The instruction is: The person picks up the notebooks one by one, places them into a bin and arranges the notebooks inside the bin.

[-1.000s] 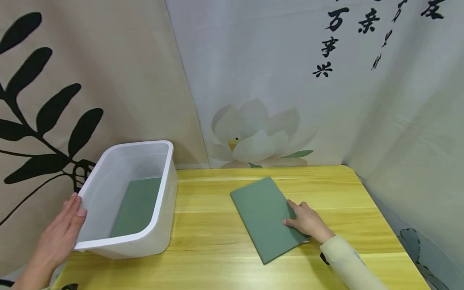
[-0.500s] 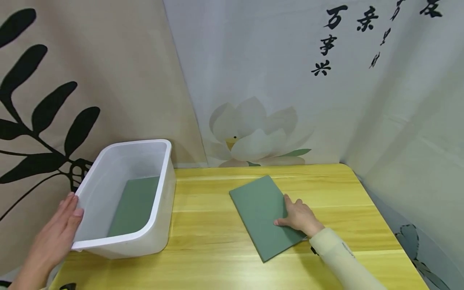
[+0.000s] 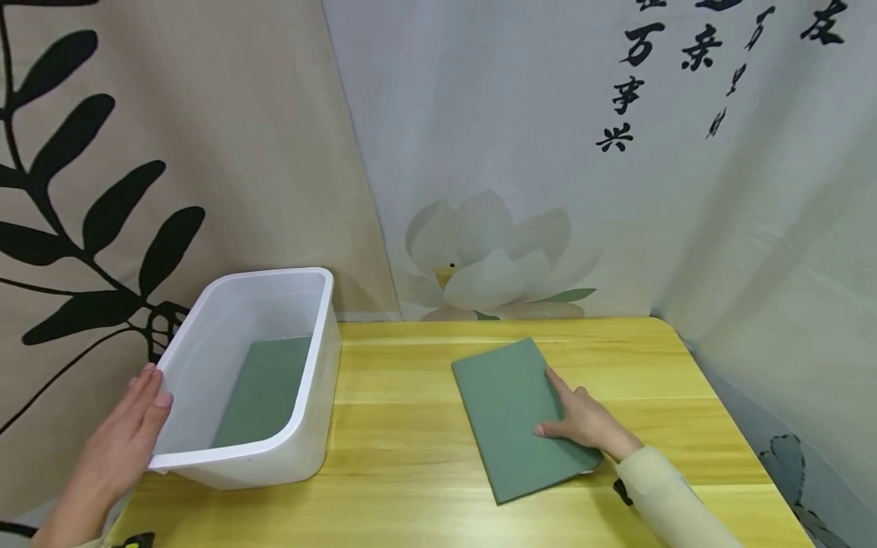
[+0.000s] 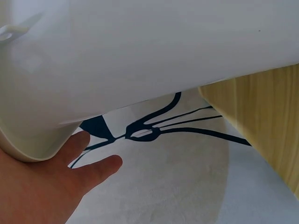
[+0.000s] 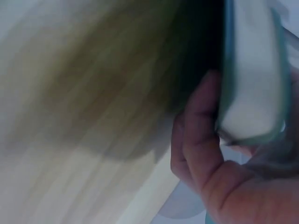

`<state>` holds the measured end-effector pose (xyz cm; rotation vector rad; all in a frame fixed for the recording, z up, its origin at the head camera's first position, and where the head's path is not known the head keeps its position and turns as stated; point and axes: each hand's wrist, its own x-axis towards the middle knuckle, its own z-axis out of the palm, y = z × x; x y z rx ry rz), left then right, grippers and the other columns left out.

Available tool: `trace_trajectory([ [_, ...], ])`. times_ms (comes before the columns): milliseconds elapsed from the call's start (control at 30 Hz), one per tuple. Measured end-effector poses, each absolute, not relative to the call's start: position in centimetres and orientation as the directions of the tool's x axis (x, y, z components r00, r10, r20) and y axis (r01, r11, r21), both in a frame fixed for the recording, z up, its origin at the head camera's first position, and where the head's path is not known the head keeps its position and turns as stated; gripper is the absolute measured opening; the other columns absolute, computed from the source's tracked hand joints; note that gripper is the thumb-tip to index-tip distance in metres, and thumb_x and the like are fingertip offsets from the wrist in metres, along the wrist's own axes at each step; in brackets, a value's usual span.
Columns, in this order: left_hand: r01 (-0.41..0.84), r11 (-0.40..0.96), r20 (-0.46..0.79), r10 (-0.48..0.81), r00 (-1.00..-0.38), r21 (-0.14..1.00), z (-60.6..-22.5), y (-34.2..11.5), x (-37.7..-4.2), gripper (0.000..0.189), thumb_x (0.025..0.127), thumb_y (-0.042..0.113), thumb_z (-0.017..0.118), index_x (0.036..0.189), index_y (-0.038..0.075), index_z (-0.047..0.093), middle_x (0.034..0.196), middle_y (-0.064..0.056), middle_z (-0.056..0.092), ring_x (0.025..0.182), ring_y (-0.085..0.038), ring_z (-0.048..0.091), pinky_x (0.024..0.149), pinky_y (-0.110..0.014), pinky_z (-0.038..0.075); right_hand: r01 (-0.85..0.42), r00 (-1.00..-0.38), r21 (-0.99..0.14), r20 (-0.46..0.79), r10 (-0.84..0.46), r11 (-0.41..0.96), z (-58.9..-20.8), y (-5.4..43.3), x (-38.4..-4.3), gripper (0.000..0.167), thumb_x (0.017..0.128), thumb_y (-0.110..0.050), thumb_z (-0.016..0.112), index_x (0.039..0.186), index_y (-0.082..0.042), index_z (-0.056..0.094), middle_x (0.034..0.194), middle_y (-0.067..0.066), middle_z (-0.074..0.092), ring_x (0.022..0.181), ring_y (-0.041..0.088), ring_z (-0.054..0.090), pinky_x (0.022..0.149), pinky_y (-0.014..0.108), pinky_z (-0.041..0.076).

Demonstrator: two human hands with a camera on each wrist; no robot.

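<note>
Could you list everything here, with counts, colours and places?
Rectangular plastic tub: one, white, table's left.
Flat rectangular item: one, green, inside tub.
Rectangular green-covered book: one, green, table's right half.
Wood-grain table: one, yellow, beneath tub and book.
Printed cloth hangings: at least two, beige and whitish, behind table.
Small unclear objects: two, blackish, bottom-left edge and right wrist.
Cloth sleeve: one clearly, pale yellow, right arm.
Left hand: one, touching tub's rim.
Right hand: one, gripping book.

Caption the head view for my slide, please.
Left hand against a white bin, right hand gripping a green book.
</note>
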<state>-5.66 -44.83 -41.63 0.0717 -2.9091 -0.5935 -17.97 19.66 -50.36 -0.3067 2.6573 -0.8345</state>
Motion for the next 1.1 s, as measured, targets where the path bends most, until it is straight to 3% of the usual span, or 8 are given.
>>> trace_trajectory([
  [233, -0.025, 0.915, 0.142, -0.090, -0.986, 0.403, -41.5, -44.9, -5.7, 0.060, 0.115, 0.030, 0.024, 0.161, -0.005, 0.006, 0.171, -0.018, -0.007, 0.156, -0.044, -0.009, 0.120, -0.068, -0.007, -0.138, -0.893, -0.654, -0.243, -0.380, 0.743, -49.7, 21.2, -16.8, 0.102, 0.089, -0.037, 0.083, 0.163, -0.001, 0.024, 0.140, 0.041, 0.047, 0.107, 0.041, 0.061, 0.086, 0.053, 0.055],
  [333, -0.028, 0.914, 0.139, -0.092, -0.986, 0.405, -41.5, -44.9, -5.6, 0.060, 0.115, 0.030, 0.024, 0.161, -0.004, 0.007, 0.171, -0.015, -0.008, 0.156, -0.044, -0.008, 0.120, -0.069, -0.007, -0.141, -0.874, -0.699, -0.243, -0.420, 0.701, -49.7, 21.9, -16.2, 0.089, 0.096, -0.034, 0.076, 0.163, -0.001, 0.027, 0.155, 0.039, 0.036, 0.136, 0.052, 0.047, 0.105, 0.063, 0.046],
  [433, -0.025, 0.914, 0.147, -0.092, -0.985, 0.405, -41.6, -44.9, -5.6, 0.060, 0.115, 0.030, 0.025, 0.162, -0.003, 0.007, 0.171, -0.015, -0.007, 0.156, -0.043, -0.008, 0.120, -0.068, -0.007, -0.100, -0.864, -0.764, -0.251, -0.437, 0.637, -49.7, 22.6, -15.7, 0.079, 0.100, -0.031, 0.070, 0.163, -0.006, 0.029, 0.162, 0.034, 0.028, 0.146, 0.053, 0.033, 0.111, 0.065, 0.039],
  [600, -0.016, 0.914, 0.158, -0.087, -0.984, 0.405, -41.7, -44.9, -5.6, 0.060, 0.115, 0.029, 0.025, 0.162, -0.003, 0.007, 0.171, -0.015, -0.006, 0.156, -0.043, -0.008, 0.122, -0.065, -0.008, -0.016, -0.843, -0.880, -0.244, -0.480, 0.475, -49.6, 23.5, -15.3, 0.072, 0.104, -0.026, 0.064, 0.164, -0.008, 0.028, 0.164, 0.037, 0.017, 0.114, 0.038, 0.068, 0.091, 0.045, 0.059],
  [700, -0.019, 0.915, 0.156, -0.089, -0.984, 0.404, -41.6, -44.8, -5.5, 0.060, 0.115, 0.029, 0.024, 0.161, -0.004, 0.007, 0.171, -0.014, -0.007, 0.156, -0.043, -0.008, 0.122, -0.065, -0.008, -0.019, -0.842, -0.899, -0.221, -0.493, 0.437, -49.5, 23.7, -15.2, 0.070, 0.106, -0.026, 0.061, 0.164, -0.008, 0.027, 0.165, 0.036, 0.015, 0.094, 0.026, 0.075, 0.081, 0.033, 0.060],
  [933, -0.027, 0.916, 0.147, -0.093, -0.985, 0.399, -41.5, -44.8, -5.5, 0.060, 0.115, 0.030, 0.024, 0.162, -0.003, 0.007, 0.171, -0.014, -0.008, 0.156, -0.044, -0.009, 0.121, -0.067, -0.008, -0.121, -0.897, -0.844, -0.133, -0.421, 0.523, -49.5, 23.2, -14.3, 0.066, 0.106, -0.034, 0.061, 0.163, -0.013, 0.034, 0.167, 0.019, 0.029, 0.142, 0.036, 0.044, 0.106, 0.038, 0.047],
  [1000, -0.024, 0.917, 0.148, -0.090, -0.985, 0.398, -41.5, -44.8, -5.5, 0.060, 0.115, 0.030, 0.024, 0.161, -0.004, 0.007, 0.171, -0.016, -0.007, 0.156, -0.044, -0.008, 0.121, -0.066, -0.007, -0.113, -0.900, -0.860, -0.123, -0.417, 0.498, -49.3, 23.0, -14.0, 0.066, 0.106, -0.031, 0.061, 0.163, -0.012, 0.033, 0.167, 0.021, 0.027, 0.144, 0.038, 0.038, 0.105, 0.035, 0.046],
  [1100, -0.030, 0.918, 0.143, -0.094, -0.985, 0.396, -41.4, -44.7, -5.6, 0.060, 0.115, 0.031, 0.024, 0.161, -0.004, 0.007, 0.171, -0.016, -0.008, 0.156, -0.044, -0.009, 0.121, -0.067, -0.007, -0.073, -0.903, -0.898, -0.125, -0.411, 0.434, -48.8, 22.8, -13.8, 0.066, 0.107, -0.025, 0.061, 0.164, -0.011, 0.031, 0.168, 0.024, 0.022, 0.098, 0.027, 0.064, 0.094, 0.025, 0.048],
])
